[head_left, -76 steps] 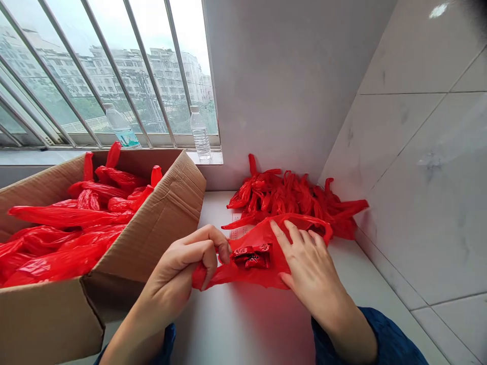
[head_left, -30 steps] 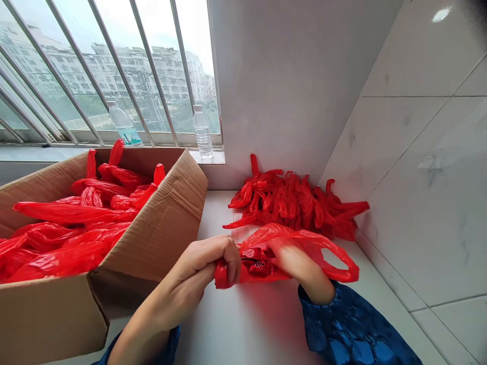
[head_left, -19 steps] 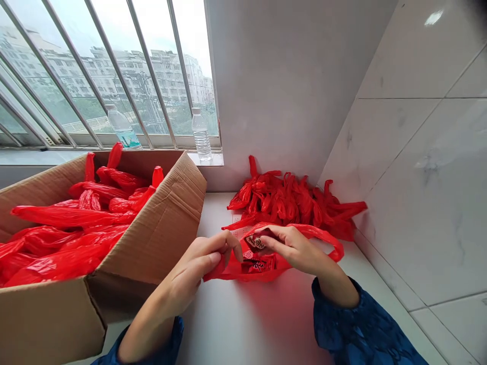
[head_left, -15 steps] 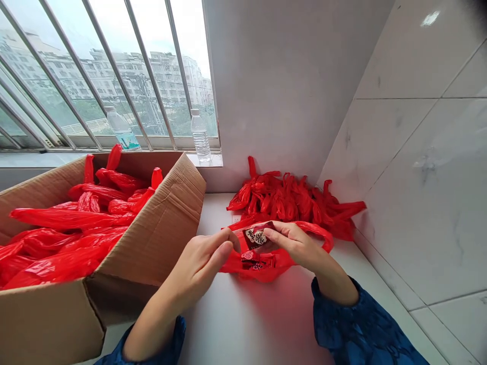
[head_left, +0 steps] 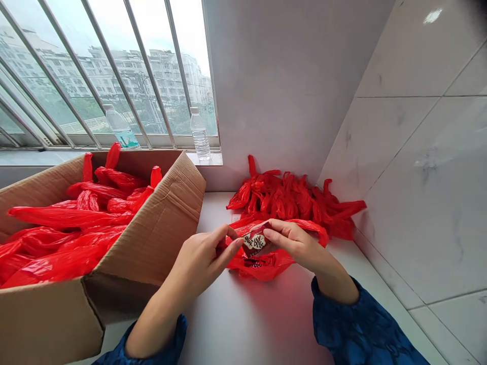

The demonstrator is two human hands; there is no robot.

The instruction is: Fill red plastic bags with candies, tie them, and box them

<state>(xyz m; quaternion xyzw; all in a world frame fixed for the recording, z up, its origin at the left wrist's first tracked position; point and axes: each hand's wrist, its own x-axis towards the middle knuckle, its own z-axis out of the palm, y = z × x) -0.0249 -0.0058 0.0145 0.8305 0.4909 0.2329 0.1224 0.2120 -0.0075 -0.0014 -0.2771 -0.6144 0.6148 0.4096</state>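
Note:
A small dark-red snack packet [head_left: 253,243] with pale lettering hangs over an open red plastic bag [head_left: 268,271]. My right hand [head_left: 292,241] pinches its right side between thumb and fingers. At the packet's left edge, the thumb and forefinger of my left hand [head_left: 207,256] close on it, though the exact contact is partly hidden. Another dark-red packet [head_left: 266,261] lies inside the bag, mostly covered by the held one. The bag's mouth and handle spread behind my right hand on the white tabletop [head_left: 243,324].
A cardboard box [head_left: 163,228] full of red plastic bags [head_left: 76,218] stands at left. More red bags [head_left: 281,195] are heaped against the wall behind. Two plastic bottles, one labelled [head_left: 124,133] and one plain [head_left: 200,137], stand on the barred window's sill.
My left thumb and forefinger have come in to the packet's left edge. The packet has tilted and dropped slightly, covering more of the one in the bag. My right hand keeps its pinch.

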